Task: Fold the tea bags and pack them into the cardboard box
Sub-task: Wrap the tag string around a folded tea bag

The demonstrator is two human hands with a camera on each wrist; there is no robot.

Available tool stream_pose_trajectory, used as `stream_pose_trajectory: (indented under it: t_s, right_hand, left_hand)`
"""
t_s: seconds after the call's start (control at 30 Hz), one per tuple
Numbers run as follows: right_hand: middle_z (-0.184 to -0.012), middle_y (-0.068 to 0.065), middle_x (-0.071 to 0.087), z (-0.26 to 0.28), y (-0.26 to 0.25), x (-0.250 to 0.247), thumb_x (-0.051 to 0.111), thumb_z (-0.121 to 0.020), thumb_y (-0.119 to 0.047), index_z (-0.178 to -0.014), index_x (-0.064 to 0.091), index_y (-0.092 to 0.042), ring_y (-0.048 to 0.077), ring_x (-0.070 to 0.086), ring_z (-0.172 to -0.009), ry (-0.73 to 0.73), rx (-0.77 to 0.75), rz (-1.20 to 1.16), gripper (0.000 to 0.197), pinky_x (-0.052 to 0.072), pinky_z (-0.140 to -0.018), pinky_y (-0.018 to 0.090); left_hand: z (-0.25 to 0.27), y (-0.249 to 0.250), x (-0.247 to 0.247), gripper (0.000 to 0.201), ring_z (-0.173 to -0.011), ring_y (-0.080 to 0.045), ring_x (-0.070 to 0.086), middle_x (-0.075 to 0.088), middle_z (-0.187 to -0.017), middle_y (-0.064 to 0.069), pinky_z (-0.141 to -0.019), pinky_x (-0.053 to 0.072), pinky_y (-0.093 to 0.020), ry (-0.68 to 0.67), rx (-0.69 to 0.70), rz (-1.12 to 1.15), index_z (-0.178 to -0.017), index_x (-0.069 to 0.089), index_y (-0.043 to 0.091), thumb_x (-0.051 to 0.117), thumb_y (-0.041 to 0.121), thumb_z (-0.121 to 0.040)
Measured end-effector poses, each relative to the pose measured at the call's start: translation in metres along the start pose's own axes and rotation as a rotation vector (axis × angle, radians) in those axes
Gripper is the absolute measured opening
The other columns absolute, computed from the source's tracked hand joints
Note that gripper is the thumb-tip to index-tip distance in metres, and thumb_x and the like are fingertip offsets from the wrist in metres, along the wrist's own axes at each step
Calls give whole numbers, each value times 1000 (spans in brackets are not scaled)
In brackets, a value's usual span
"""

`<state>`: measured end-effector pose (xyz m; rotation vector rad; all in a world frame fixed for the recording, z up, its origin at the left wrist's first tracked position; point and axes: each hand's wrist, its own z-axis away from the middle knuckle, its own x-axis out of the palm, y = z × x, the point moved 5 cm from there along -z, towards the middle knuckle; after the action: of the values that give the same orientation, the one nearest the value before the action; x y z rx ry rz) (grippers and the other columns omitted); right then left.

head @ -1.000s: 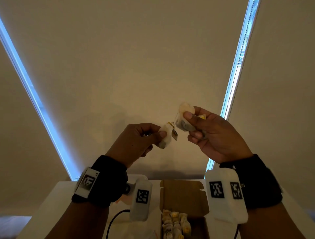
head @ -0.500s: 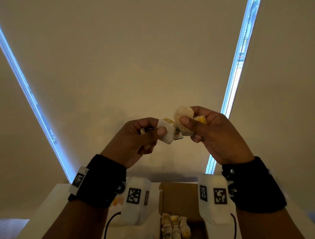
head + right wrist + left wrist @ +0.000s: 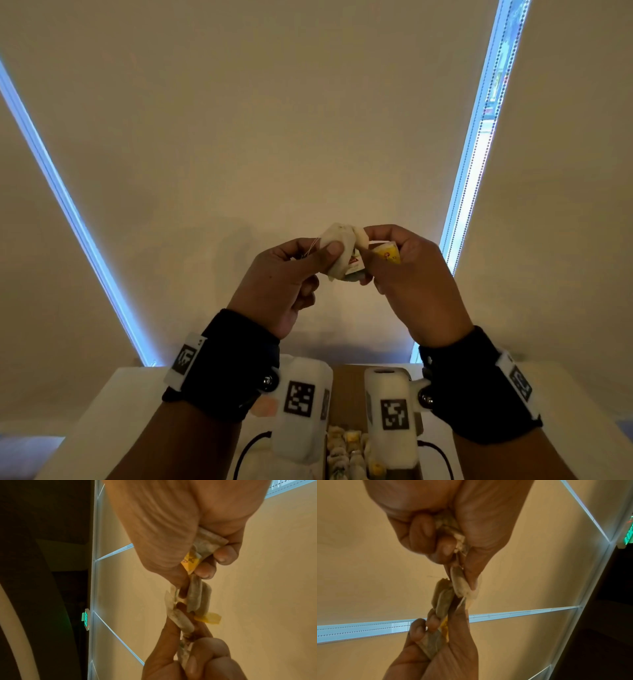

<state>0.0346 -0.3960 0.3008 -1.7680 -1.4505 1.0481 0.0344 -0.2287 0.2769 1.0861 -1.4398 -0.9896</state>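
Holding our hands up above the table (image 3: 113,411), we have several tea bags pinched between them. Our left hand (image 3: 284,284) curls its thumb and fingers round one pale tea bag (image 3: 337,248), thread trailing over the thumb. Our right hand (image 3: 407,274) curls round another tea bag (image 3: 205,543) against the palm, its yellow tag (image 3: 387,253) poking out, while its fingertips (image 3: 204,572) pinch a folded one (image 3: 197,596) that touches the left hand's bag.

We judge these bags to be very light, soft and easily creased; the thin paper would tear if pulled hard, and the threads and tags can snag one another. We would best pinch each bag across its filled middle, flat between thumb and forefinger, pressing just enough to keep the fold, and keep the thread tucked in.

Below our wrists, at the near edge of the table, the cardboard box (image 3: 346,380) stands open with packed tea bags (image 3: 346,448) in rows inside.
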Motion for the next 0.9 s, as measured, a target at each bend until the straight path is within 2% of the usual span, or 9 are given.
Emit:
stream_pose_trajectory:
  t_s: [0.2,0.3,0.4,0.5,0.6,0.67,0.73,0.8,0.9]
  right_hand:
    - [-73,-9,74,3,-1,0,58,-96,-44,-104,71,-33,5,56,-52,-59,94,-31,19,50,-55,15]
    - [-77,-11,74,4,-4,2,65,-81,-54,-100,69,-37,2,60,-57,-84,90,-66,26,50,-57,13]
    - [-82,-11,73,2,-2,1,77,-83,-34,-100,68,-33,-3,61,-57,-63,86,-108,19,46,-57,9]
    - [-89,0,74,0,8,-7,81,-83,-24,-107,63,-26,1,56,-57,9,134,-119,30,44,-60,16]
    - [-99,11,71,-2,16,-15,80,-83,-25,-103,57,-28,14,54,-66,63,181,-129,31,45,-67,27]
    - [-95,18,70,-3,15,-21,79,-84,-20,-93,57,-27,20,50,-67,93,168,-188,26,43,-62,30]
    - [-83,12,66,-4,14,-26,77,-86,-13,-84,58,-25,25,46,-71,116,139,-249,22,39,-55,31]
    - [-79,-3,65,-6,12,-30,75,-87,-9,-76,62,-26,26,45,-73,134,113,-265,24,36,-52,29]
    - [-82,-10,68,-7,9,-32,73,-88,-4,-73,68,-26,25,44,-73,141,93,-304,27,33,-50,28]
  left_hand:
    - [-1,-1,2,12,-54,-16,27,44,-80,-16,-41,27,-20,107,77,-103,-84,76,12,82,23,-81]
    - [0,1,3,9,-55,-18,28,43,-68,-13,-43,29,-22,158,129,-166,-78,76,14,82,20,-83]
    - [2,1,8,12,-56,-19,30,45,-70,-14,-47,29,-23,152,112,-167,-87,75,8,77,20,-89]
    - [5,-1,12,24,-56,-17,39,58,-81,-11,-55,31,-28,112,-43,43,-99,70,5,63,29,-99]
    - [8,1,8,24,-62,-23,50,64,-96,-18,-61,34,-32,43,-154,268,-109,64,2,48,14,-96]
    - [9,2,1,27,-65,-25,55,66,-96,-21,-61,38,-32,27,-155,286,-110,58,3,45,4,-87]
    - [11,3,-3,32,-67,-25,58,69,-94,-20,-59,41,-30,24,-132,232,-110,56,4,47,-5,-81]
    - [12,3,-5,32,-68,-24,63,73,-93,-18,-60,43,-30,24,-103,164,-111,57,6,45,-13,-87]
    - [13,2,-8,26,-76,-22,68,75,-99,-17,-62,48,-27,-2,-65,91,-109,61,8,47,-10,-96]
